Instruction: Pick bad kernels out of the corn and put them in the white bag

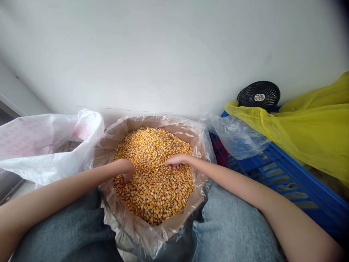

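Observation:
Loose dried corn kernels (pixel 155 196), yellow and whitish, are heaped in a container lined with a clear plastic bag (pixel 109 145) between my knees. My left hand (pixel 128 171) is sunk in the kernels at the left side of the heap, bent down at the wrist; its fingers are hidden. At the right of the heap, my right hand (pixel 177 161) rests against the kernels with its fingers curled inward. Whatever may be inside those fingers is out of sight.
To the left stands an open white woven sack (pixel 68 163) with darker contents. On the right is a blue plastic crate (pixel 286 178), partly covered by yellow mesh netting (pixel 305 131) and clear plastic. A black fan (pixel 259 94) sits by the white wall (pixel 152 54).

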A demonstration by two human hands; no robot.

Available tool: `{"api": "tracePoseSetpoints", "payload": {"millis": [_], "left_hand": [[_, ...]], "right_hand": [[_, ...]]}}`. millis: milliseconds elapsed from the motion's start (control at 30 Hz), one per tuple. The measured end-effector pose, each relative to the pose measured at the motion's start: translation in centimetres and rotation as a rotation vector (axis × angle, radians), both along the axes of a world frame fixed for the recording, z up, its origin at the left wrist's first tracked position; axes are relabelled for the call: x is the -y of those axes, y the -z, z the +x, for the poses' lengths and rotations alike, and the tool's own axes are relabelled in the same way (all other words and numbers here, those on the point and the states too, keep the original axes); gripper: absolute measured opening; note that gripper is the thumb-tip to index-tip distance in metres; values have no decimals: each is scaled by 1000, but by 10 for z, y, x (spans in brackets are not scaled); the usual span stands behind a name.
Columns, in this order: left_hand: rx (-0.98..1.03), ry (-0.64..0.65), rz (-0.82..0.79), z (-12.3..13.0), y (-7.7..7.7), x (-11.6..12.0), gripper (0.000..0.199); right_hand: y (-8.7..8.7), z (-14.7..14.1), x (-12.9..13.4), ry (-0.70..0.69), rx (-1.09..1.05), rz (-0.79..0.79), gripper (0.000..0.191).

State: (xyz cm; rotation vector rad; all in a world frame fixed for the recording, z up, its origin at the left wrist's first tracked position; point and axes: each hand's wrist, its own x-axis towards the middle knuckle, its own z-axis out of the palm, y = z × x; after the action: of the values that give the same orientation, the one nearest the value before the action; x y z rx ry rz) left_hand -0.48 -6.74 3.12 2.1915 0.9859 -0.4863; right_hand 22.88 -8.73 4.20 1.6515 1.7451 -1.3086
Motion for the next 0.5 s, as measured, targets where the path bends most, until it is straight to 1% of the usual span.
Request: {"api": "tracePoseSetpoints", "payload": {"millis": [67, 100, 133, 200, 267, 333, 433, 500], "left_hand": [[-74, 51, -105, -4, -19, -10, 18], [-79, 52, -183, -6, -29, -13, 14], [-53, 24, -276, -7, -37, -16, 11], [93, -113, -485, -8, -50, -19, 10], [314, -311, -660, -8, -55, -21, 9], [540, -480, -781, -7, -54, -24, 8], [782, -632, -896, -6, -52, -29, 10], [866, -700, -910, -6, -53, -31, 16]], "right_hand": [[-5, 5, -3, 69, -124, -54, 24], [-7, 8, -4, 122, -212, -93, 24], [-9, 9, -5, 189, -322, -139, 23], [-12, 12, -7, 335, -592, -233, 21], [-14, 13, -9, 442, -838, -290, 19], [-15, 12, -10, 520, -1007, -301, 18], [-16, 10, -11, 614, -1116, -265, 18], [-15, 10, -10, 664, -1123, -217, 23]]}}
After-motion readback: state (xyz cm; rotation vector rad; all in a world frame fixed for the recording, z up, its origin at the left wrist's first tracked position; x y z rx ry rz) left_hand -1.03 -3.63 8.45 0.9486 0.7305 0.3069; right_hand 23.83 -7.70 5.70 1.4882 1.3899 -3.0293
